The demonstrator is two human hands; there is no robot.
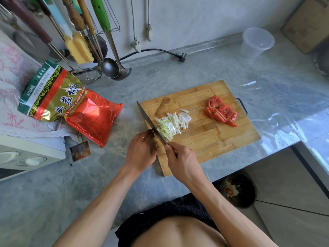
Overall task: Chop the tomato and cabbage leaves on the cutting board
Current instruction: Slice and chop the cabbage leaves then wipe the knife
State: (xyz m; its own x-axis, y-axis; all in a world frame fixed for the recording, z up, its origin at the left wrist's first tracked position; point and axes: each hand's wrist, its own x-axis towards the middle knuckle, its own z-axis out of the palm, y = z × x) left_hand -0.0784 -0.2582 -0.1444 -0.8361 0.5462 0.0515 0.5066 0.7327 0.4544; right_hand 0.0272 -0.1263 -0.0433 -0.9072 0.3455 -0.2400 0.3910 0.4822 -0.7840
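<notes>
Your right hand [179, 160] covers the handle of the one knife [150, 122], clenched around it; only the blade shows. Your left hand [142, 150] curls its fingers down behind the blade, and whether they hold any cabbage is hidden. Just right of the blade lies one heap of cabbage strips [171, 124]; farther right, one pile of tomato pieces [221, 111], both on the single cutting board [213, 139].

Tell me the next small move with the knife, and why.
Probably set down the dark-bladed knife held by the right hand: the pale cabbage strips right of the blade look fully cut, the red tomato pieces too, and the left hand seems to hold no visible uncut leaf.
</notes>
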